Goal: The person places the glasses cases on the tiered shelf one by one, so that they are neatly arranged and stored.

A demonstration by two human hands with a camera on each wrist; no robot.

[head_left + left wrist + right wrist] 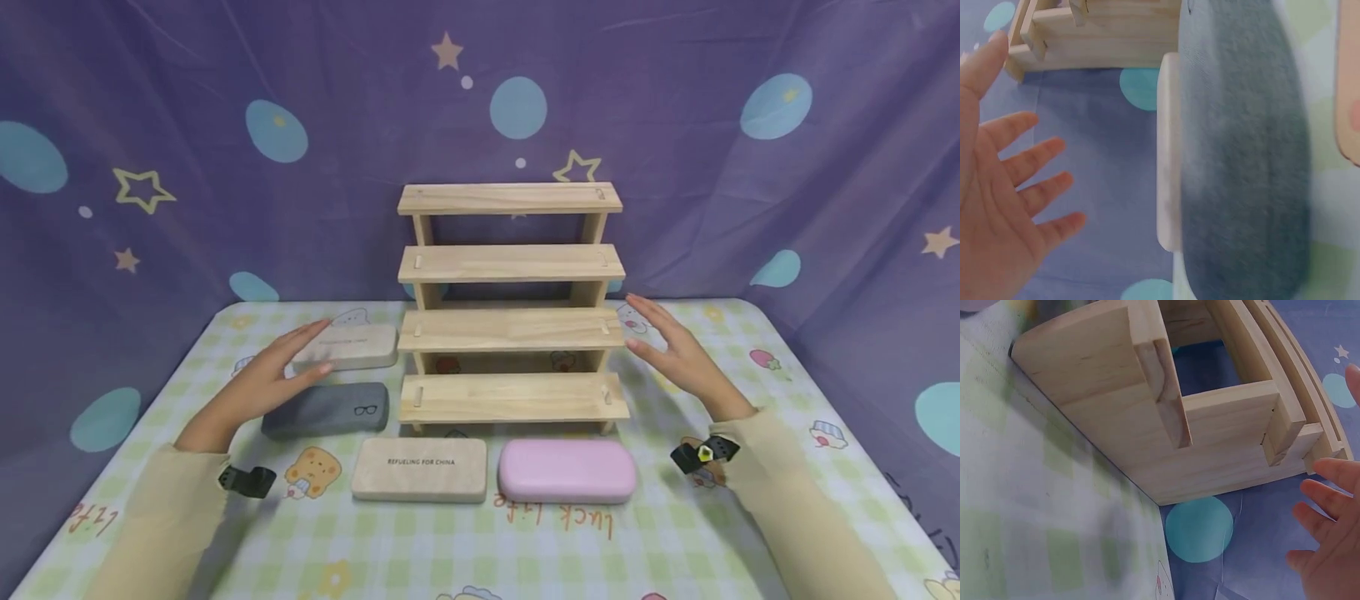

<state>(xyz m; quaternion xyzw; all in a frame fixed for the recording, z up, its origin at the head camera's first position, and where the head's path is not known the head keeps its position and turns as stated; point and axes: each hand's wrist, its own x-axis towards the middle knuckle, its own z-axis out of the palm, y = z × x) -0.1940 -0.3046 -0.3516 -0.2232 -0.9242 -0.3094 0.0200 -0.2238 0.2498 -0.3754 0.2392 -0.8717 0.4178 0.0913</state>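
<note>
A light wooden rack (513,329) with several stepped shelves stands at the middle back of the table. My left hand (262,379) hovers, fingers spread, above a dark grey glasses case (326,410) and a pale glasses case (356,346) behind it. To the rack's right, my right hand (686,360) is held up with straight fingers, apart from the wood. In front of the rack lie a beige glasses case (420,469) with printed lettering and a pink glasses case (567,471). In the left wrist view the grey case (1244,156) looms large. Neither hand holds anything.
A checked cloth (420,550) with cartoon prints covers the table. Behind and on both sides hangs a purple curtain (337,75) with stars and blue spots. The right wrist view shows the rack's side panel (1110,412) close to the right hand.
</note>
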